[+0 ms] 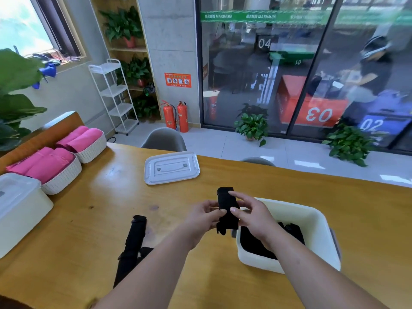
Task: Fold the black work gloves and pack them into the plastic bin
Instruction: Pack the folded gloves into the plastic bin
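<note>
Black fabric work glove, seen by the head camera, is held above the wooden desk at the left edge of the white plastic bin. The left hand and right hand both pinch its middle. It looks soft, light and limp, so a grip on the folded middle should stop it unfolding. It forms a narrow upright strip. Packed black gloves lie in the bin, and loose black gloves lie on the desk.

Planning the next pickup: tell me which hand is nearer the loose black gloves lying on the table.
Left. The left hand grips a folded glove right of the loose gloves; the right hand holds it farther right, by the plastic bin.
</note>
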`<state>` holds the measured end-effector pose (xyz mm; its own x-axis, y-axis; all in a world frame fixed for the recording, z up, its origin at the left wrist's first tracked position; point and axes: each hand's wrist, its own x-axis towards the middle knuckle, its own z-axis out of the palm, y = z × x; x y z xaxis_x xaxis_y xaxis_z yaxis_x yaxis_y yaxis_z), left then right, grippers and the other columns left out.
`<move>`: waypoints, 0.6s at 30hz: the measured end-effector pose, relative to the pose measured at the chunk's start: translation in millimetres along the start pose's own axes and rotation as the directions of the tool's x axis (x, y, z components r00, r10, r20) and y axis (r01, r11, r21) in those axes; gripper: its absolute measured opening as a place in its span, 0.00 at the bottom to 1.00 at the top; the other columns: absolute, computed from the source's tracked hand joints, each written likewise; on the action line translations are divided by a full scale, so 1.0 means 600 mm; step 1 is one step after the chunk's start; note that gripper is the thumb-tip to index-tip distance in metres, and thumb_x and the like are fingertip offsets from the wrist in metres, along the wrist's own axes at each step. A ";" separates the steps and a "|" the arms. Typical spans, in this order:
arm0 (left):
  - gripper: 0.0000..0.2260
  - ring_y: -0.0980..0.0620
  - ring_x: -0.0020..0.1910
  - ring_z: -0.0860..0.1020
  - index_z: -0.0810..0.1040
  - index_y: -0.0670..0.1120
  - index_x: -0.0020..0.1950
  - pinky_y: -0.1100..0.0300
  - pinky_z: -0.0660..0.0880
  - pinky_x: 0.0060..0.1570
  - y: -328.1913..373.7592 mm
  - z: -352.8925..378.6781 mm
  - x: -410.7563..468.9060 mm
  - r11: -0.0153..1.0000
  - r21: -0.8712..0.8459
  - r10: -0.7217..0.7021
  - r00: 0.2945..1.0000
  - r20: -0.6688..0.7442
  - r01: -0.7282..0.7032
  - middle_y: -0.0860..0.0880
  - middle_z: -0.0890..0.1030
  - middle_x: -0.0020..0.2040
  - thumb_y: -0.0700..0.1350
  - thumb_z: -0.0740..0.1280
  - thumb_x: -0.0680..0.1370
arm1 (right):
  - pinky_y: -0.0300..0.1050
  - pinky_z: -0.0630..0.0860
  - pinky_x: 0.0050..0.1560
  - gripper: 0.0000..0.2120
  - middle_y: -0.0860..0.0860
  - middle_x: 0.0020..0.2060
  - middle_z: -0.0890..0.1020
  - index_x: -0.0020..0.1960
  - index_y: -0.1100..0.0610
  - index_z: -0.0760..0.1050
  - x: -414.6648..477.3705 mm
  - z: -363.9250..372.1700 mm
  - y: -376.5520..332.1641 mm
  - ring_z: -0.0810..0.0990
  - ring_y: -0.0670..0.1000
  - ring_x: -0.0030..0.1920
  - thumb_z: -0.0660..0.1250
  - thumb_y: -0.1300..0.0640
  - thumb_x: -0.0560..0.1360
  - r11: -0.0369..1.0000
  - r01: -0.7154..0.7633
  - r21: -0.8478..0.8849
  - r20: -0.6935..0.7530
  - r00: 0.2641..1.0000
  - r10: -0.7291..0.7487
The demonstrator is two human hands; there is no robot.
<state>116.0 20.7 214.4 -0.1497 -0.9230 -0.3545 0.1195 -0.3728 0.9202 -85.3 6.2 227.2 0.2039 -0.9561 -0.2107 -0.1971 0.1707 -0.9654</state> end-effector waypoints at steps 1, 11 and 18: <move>0.14 0.41 0.56 0.87 0.79 0.40 0.67 0.47 0.83 0.59 0.001 0.015 0.004 1.000 0.006 0.001 1.000 0.024 -0.002 0.38 0.87 0.58 0.40 0.73 0.82 | 0.56 0.86 0.56 0.23 0.53 0.62 0.83 0.66 0.37 0.81 -0.007 -0.017 0.001 0.88 0.54 0.54 0.72 0.62 0.81 1.000 -0.005 0.028 -0.008 1.000 0.005; 0.11 0.54 0.49 0.87 0.81 0.51 0.64 0.56 0.84 0.51 -0.018 0.115 0.039 0.971 0.239 0.003 0.994 -0.108 0.023 0.51 0.88 0.54 0.47 0.72 0.82 | 0.51 0.86 0.55 0.19 0.58 0.59 0.85 0.67 0.46 0.82 -0.051 -0.186 0.047 0.88 0.54 0.56 0.72 0.65 0.81 0.989 -0.097 0.114 -0.138 0.984 0.112; 0.11 0.43 0.49 0.85 0.81 0.56 0.60 0.49 0.85 0.42 -0.042 0.124 0.046 0.922 0.387 0.076 0.979 -0.191 0.004 0.48 0.83 0.54 0.43 0.73 0.79 | 0.57 0.86 0.57 0.19 0.58 0.60 0.83 0.64 0.40 0.82 -0.054 -0.240 0.113 0.87 0.54 0.57 0.73 0.62 0.81 0.979 -0.204 -0.022 -0.169 0.966 0.197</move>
<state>35.9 11.7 194.1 0.0501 -0.9498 -0.3088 -0.2706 -0.3105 0.9112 -243.5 14.5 191.0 -0.0039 -0.9298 -0.3682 -0.2555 0.3569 -0.8985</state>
